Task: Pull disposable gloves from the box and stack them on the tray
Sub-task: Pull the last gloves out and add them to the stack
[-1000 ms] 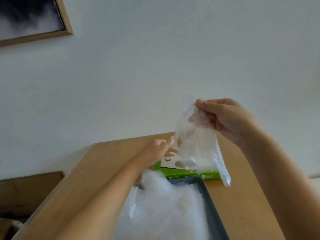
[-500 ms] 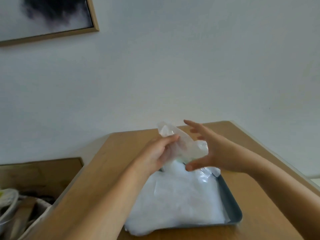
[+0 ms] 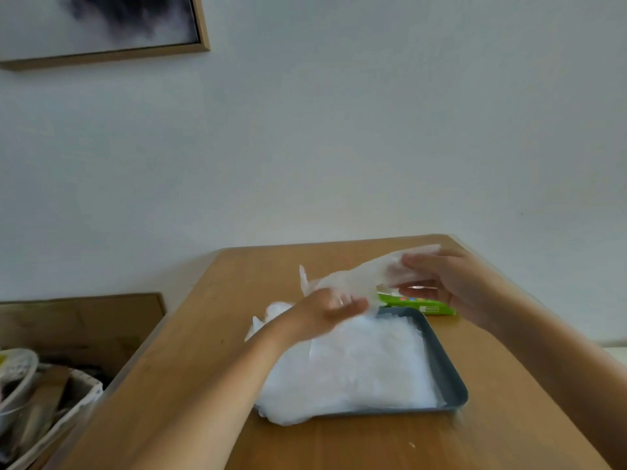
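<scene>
A thin clear disposable glove [image 3: 359, 276] is stretched flat in the air between both hands, above the far end of the tray. My left hand [image 3: 330, 305] pinches its near left end. My right hand [image 3: 448, 283] grips its far right end. Below lies a dark grey tray [image 3: 441, 368] on the wooden table, piled with a thick stack of clear gloves [image 3: 353, 368] that spills over its left rim. The green glove box [image 3: 420, 304] lies flat behind the tray, partly hidden by my right hand.
The wooden table [image 3: 339, 442] ends at a white wall behind. Left of the table, lower down, a basket [image 3: 40, 395] holds mixed items beside a brown cardboard panel [image 3: 84, 320]. A framed picture [image 3: 101, 25] hangs at the upper left.
The glove was lifted high out of the box, then brought down over the tray. My hands have now drawn apart, spreading it flat between them, and the box shows again.
</scene>
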Demonstrator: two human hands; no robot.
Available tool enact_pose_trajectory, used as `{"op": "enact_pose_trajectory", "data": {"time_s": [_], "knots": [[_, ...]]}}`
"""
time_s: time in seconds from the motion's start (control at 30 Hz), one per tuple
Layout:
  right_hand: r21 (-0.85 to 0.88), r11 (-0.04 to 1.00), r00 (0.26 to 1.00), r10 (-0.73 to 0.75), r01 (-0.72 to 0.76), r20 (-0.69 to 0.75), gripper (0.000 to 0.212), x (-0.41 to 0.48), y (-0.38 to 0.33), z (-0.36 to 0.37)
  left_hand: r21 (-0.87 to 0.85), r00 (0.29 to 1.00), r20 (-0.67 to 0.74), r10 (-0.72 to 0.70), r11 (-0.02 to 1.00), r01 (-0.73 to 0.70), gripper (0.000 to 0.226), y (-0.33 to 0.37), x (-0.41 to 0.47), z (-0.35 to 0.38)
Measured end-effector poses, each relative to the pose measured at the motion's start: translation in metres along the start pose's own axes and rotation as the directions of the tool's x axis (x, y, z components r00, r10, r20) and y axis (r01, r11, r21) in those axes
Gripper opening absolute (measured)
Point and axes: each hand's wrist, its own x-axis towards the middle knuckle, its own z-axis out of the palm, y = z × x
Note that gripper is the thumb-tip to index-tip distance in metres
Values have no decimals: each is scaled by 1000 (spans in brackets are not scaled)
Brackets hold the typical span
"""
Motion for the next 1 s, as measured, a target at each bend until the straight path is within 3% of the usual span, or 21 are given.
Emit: {"op": "enact_pose_trajectory", "data": {"time_s": [0.07, 0.17, 0.27, 0.33, 0.4, 0.5, 0.57, 0.67, 0.73, 0.87, 0.93, 1.0], "knots": [[173, 955, 970, 241, -240, 18, 21, 4, 11, -4, 138, 995, 87, -48, 990, 36, 49, -5, -5, 7], [60, 883, 884, 462, -466, 71, 26, -1, 40, -4, 303, 982, 69, -177, 941, 148, 66, -14, -10, 16], [12, 867, 863, 496, -499, 97, 24, -4, 54, -4, 337, 986, 21, -163, 930, 147, 78, -24, -8, 16], [-5, 873, 867, 486, -488, 111, 23, -3, 53, -5, 303, 984, 24, -179, 939, 164, 68, -24, -13, 8], [-34, 877, 870, 479, -479, 115, 24, 0, 52, -6, 402, 990, 43, -132, 910, 104, 56, -23, -23, -6], [-72, 878, 872, 478, -472, 106, 27, 2, 49, -4, 594, 991, 61, -118, 802, 59, 69, -31, -41, -33], [-106, 879, 873, 476, -466, 106, 27, 0, 45, -1, 642, 985, 36, -171, 759, 108, 78, -41, -57, -51], [-174, 912, 914, 391, -371, 104, 29, -4, 29, 4, 697, 980, -72, -183, 694, 181, 84, -37, -77, -75], [-332, 917, 955, 272, -221, 115, 21, -10, 8, 12, 662, 978, -187, -91, 724, 194, 88, -23, -83, -86], [-695, 715, 973, 96, 78, 208, 17, -25, -38, 35, 254, 958, -285, 35, 966, 41, 54, 28, -84, -80], [-758, 633, 964, 67, 158, 256, 11, -32, -58, 45, 166, 969, -239, 67, 986, -27, 43, 55, -81, -65], [-784, 591, 953, 79, 191, 292, 11, -35, -74, 49, 167, 977, -181, 112, 983, -82, 46, 72, -77, -49]]}}
